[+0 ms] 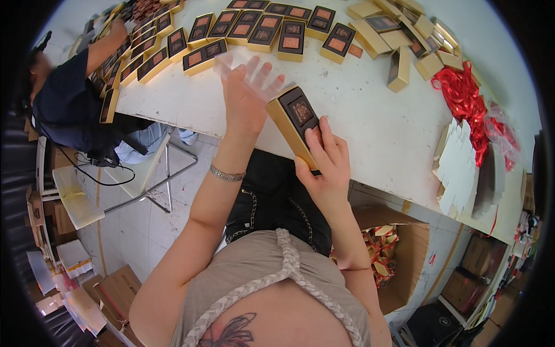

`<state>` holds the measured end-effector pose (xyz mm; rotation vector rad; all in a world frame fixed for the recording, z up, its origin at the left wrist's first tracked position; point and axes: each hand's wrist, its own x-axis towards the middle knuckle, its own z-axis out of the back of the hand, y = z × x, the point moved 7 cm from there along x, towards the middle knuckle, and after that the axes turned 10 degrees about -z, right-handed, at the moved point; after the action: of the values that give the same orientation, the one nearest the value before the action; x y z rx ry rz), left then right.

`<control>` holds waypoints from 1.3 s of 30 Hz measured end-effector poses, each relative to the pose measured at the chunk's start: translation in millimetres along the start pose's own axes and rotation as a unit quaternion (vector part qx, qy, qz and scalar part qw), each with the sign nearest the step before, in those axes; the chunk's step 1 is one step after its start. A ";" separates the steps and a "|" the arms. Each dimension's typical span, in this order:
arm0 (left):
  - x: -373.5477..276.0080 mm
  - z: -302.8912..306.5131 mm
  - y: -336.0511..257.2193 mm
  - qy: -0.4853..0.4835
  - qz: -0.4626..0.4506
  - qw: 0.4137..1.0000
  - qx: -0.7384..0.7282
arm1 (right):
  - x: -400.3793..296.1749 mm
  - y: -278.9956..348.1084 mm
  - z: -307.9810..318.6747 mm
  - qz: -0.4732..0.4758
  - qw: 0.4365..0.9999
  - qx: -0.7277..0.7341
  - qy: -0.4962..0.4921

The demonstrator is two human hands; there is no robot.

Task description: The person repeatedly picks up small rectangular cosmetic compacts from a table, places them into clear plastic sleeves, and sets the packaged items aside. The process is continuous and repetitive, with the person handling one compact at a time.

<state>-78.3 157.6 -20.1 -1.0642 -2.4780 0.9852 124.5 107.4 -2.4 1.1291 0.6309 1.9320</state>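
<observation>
My right hand (327,162) grips the lower end of a gold box (288,134) with a dark insert. One dark, embossed piece shows in the insert's upper recess, and my fingers partly cover a copper-coloured piece in the lower one. The box is tilted over the table's near edge. In my left hand (245,99) is a clear plastic sleeve (222,65), its fingers showing through the film. The sleeve's lower right end meets the upper end of the box; whether the box has entered it, I cannot tell.
Several filled gold boxes (290,41) line the white table's (368,112) far side. Gold lids or box parts (399,39), red ribbon (461,99) and white card pieces (455,169) lie right. A co-worker (65,95) sits left. A carton (409,256) of ribboned boxes stands below.
</observation>
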 end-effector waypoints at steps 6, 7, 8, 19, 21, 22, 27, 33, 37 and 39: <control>-6.7 7.8 14.0 -0.075 0.052 0.988 -0.122 | -7.1 20.6 -13.8 0.054 0.997 -0.061 0.001; -5.2 9.4 14.3 -0.067 0.060 0.989 -0.114 | -7.5 21.9 -13.8 0.052 0.997 -0.060 0.012; -2.3 10.3 12.2 -0.050 0.051 0.992 -0.104 | -6.9 22.5 -13.3 0.057 0.996 -0.061 0.025; -20.7 -1.7 6.4 0.121 0.014 0.993 0.007 | 6.9 10.1 -17.2 0.014 0.994 -0.059 0.093; -19.4 -4.8 -4.0 0.107 0.015 0.993 -0.054 | 4.2 0.1 -12.0 -0.078 0.969 0.224 0.073; -21.4 -7.9 -8.4 0.116 0.011 0.992 -0.045 | 2.5 -3.9 -11.8 -0.100 0.927 0.355 0.069; -65.9 -24.2 -4.9 0.206 0.104 0.965 -0.124 | 0.2 -13.5 -18.3 -0.133 0.920 0.363 0.060; -114.7 -11.1 28.1 0.165 0.355 0.876 -0.281 | 15.5 13.6 -1.4 0.019 0.951 0.304 0.048; -102.4 7.7 22.4 0.227 0.112 0.931 0.262 | 36.5 9.9 25.6 -0.041 0.977 0.199 -0.063; -107.1 -9.2 -3.9 0.256 -0.145 0.844 0.449 | 40.3 -8.4 26.3 -0.190 0.954 0.218 -0.083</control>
<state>-1.6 83.1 -8.7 -0.5029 -1.3935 1.3198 139.2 146.2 23.4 1.3062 1.1280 1.3893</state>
